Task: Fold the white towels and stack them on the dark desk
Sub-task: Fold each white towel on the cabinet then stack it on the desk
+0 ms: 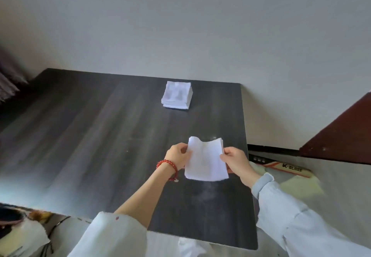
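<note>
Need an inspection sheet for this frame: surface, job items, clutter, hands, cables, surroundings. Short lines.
Surface: dark desk, wood grain, pale smudges near the front middle.
Job's things: folded white towel held above the desk near its right edge; stack of folded towels at the back by the wall.
Clutter: nothing seen on the desk.
Hands: left hand grips the towel's left edge, red bead bracelet on the wrist; right hand grips the right edge.
Cables: dark cord below the desk's front left corner.
Surroundings: plain wall; reddish-brown panel at right; printed box beside the desk.
</note>
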Available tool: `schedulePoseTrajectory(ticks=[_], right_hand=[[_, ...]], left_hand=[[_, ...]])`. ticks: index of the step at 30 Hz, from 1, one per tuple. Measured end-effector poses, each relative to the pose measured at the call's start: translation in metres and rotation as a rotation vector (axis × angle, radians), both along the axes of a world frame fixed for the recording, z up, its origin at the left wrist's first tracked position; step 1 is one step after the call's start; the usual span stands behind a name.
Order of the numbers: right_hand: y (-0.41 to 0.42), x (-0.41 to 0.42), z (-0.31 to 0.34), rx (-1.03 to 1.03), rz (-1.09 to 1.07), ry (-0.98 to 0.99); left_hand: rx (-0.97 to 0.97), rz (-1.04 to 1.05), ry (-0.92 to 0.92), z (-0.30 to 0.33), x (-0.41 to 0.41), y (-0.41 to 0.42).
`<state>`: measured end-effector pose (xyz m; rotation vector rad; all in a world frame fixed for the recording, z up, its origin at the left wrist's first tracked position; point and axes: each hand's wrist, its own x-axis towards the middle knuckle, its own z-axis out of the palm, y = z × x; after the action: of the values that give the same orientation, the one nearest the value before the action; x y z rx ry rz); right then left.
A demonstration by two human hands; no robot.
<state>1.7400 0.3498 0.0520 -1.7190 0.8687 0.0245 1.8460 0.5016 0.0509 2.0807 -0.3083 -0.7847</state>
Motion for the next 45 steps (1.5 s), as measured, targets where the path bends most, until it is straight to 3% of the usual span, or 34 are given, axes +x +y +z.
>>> schedulePoseTrajectory(ticks=[10, 17, 20, 22, 24, 26, 28, 33, 36, 40, 45], right_hand=[[-0.139, 0.202, -0.042, -0.306, -0.155, -0.056], [-0.189, 0.263, -0.100, -0.371, -0.172, 0.068], [-0.187, 0.262, -0.118, -0.668, -0.129, 0.179], [-0.175, 0.253, -0.130, -0.954, 0.055, 0.185], [-0.166, 0.246, -0.139, -1.045, 0.270, 0.254], [-0.163, 0.242, -0.143, -1.005, 0.402, 0.377], [-0.167, 0.243, -0.139, -0.925, 0.401, 0.372], [-0.159, 0.232, -0.083, -0.832, 0.176, 0.135], [-0.146, 0.208, -0.036, -0.622, 0.117, 0.055], [-0.119, 0.144, 0.022, -0.413, 0.085, 0.004], [-0.072, 0.008, 0.059, -0.407, -0.041, -0.027]], left_hand=[[0.101, -0.100, -0.285, -0.043, 0.206, -0.165], [0.293, -0.269, -0.420, -0.083, 0.256, -0.223], [0.386, -0.416, -0.650, -0.097, 0.251, -0.226], [0.451, -0.547, -0.736, -0.107, 0.243, -0.224], [0.558, -0.676, -0.723, -0.118, 0.237, -0.221], [0.605, -0.717, -0.673, -0.123, 0.238, -0.219], [0.574, -0.717, -0.672, -0.117, 0.239, -0.218], [0.351, -0.615, -0.631, -0.062, 0.227, -0.204], [0.224, -0.487, -0.639, -0.019, 0.210, -0.179], [0.096, -0.445, -0.652, 0.031, 0.160, -0.142], [-0.089, -0.473, -0.627, 0.066, 0.048, -0.106]])
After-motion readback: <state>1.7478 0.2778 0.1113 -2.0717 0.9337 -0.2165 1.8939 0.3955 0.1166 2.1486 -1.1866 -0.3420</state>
